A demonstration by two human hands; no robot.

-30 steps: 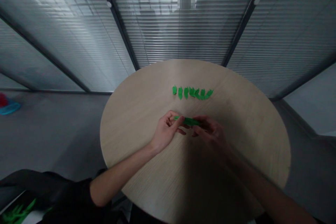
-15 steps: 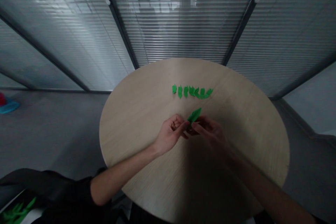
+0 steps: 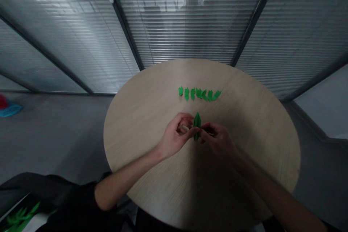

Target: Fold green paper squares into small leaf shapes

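Head view: your left hand (image 3: 174, 137) and right hand (image 3: 217, 139) pinch a pointed, folded green paper piece (image 3: 197, 127) upright between your fingertips, over the round wood-grain table (image 3: 244, 123).

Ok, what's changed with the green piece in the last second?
The green piece has turned from lying crosswise to standing lengthwise, its tip pointing away from the person, still held between the left hand and right hand. Neither hand let go. The row of green pieces stayed as it was.
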